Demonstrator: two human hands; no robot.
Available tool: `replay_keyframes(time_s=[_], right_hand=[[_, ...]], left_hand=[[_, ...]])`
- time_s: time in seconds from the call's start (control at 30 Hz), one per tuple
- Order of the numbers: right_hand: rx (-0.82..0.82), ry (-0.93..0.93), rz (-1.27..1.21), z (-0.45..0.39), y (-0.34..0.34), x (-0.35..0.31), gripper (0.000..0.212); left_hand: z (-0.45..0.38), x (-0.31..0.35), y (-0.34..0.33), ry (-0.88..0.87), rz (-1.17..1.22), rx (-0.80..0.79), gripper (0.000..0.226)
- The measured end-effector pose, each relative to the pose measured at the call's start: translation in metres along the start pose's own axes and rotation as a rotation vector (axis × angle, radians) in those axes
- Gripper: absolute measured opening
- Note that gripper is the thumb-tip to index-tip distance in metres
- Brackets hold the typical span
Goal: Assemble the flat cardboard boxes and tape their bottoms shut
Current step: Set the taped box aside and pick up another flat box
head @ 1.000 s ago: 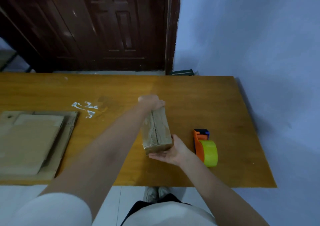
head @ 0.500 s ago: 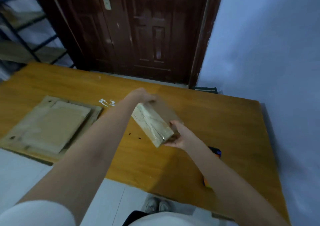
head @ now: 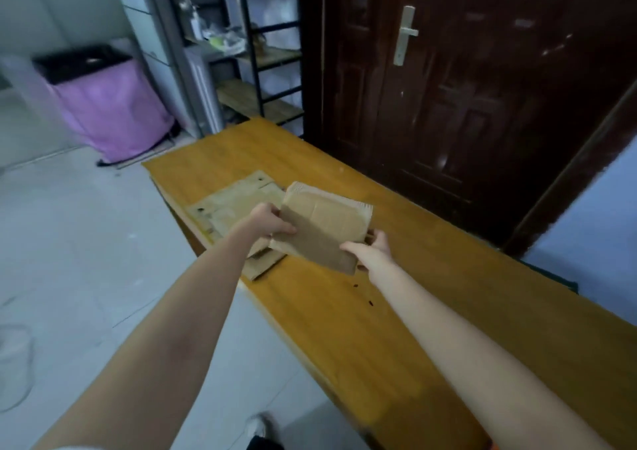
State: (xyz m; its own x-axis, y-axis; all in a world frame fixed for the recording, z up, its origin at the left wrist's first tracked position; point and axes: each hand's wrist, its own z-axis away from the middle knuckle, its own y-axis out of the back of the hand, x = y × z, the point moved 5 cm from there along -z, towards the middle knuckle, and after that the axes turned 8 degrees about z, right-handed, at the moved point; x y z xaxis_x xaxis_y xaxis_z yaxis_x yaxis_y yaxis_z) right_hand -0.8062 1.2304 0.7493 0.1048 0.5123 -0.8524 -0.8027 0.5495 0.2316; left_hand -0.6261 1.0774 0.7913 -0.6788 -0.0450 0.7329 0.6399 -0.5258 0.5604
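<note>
The assembled box (head: pixel 320 227) is held above the table (head: pixel 344 329), over the near-right edge of the flat cardboard stack (head: pixel 227 208). Left hand (head: pixel 270 222) grips its left end; right hand (head: pixel 372 253) grips its near-right corner. Long axis runs near-right to far-left; both hands are in contact, neither nearer.

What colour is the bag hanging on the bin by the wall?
Pink-purple bag, seen in the head view.

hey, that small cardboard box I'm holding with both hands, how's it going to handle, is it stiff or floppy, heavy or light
The cardboard box probably handles light: the left hand and right hand hold it above the table by its edges alone. It looks fairly stiff, its faces staying flat between grips. Squeezing hard may dent the thin walls.
</note>
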Motion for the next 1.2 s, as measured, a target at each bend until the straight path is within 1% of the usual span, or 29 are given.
replay_keyframes(time_s=[0.07,0.1,0.2,0.27,0.37,0.5,0.7,0.83,0.93,1.1,1.2], right_hand=[[-0.03,0.042,0.008,-0.002,-0.024,-0.012,0.064],[-0.041,0.058,0.02,-0.003,-0.036,-0.018,0.066],[-0.054,0.107,0.077,-0.005,-0.071,-0.033,0.076],[-0.061,0.133,0.117,-0.004,-0.097,-0.042,0.078],[-0.065,0.145,0.156,-0.007,-0.139,-0.052,0.072],[-0.084,0.161,0.188,-0.008,-0.197,-0.07,0.067],[-0.109,0.198,0.219,-0.015,-0.277,-0.089,0.058],[-0.075,0.23,0.227,-0.015,-0.302,-0.094,0.058],[-0.092,0.261,0.257,-0.02,-0.311,-0.103,0.059],[-0.103,0.308,0.317,-0.046,-0.327,-0.126,0.061],[-0.103,0.317,0.305,-0.069,-0.343,-0.143,0.063]], left_hand=[[0.002,-0.016,0.021,0.024,0.025,0.043,0.064],[0.002,-0.023,0.03,0.032,0.036,0.064,0.063],[-0.002,-0.048,0.059,0.063,0.096,0.119,0.071],[-0.006,-0.065,0.079,0.07,0.148,0.153,0.076],[-0.016,-0.092,0.11,0.062,0.219,0.181,0.081],[-0.033,-0.128,0.155,0.083,0.343,0.181,0.085],[-0.06,-0.179,0.216,0.084,0.366,0.2,0.081],[-0.076,-0.199,0.236,0.08,0.393,0.19,0.079],[-0.087,-0.204,0.244,0.079,0.429,0.178,0.077],[-0.116,-0.208,0.26,0.094,0.472,0.169,0.075],[-0.14,-0.204,0.272,0.108,0.486,0.164,0.074]])
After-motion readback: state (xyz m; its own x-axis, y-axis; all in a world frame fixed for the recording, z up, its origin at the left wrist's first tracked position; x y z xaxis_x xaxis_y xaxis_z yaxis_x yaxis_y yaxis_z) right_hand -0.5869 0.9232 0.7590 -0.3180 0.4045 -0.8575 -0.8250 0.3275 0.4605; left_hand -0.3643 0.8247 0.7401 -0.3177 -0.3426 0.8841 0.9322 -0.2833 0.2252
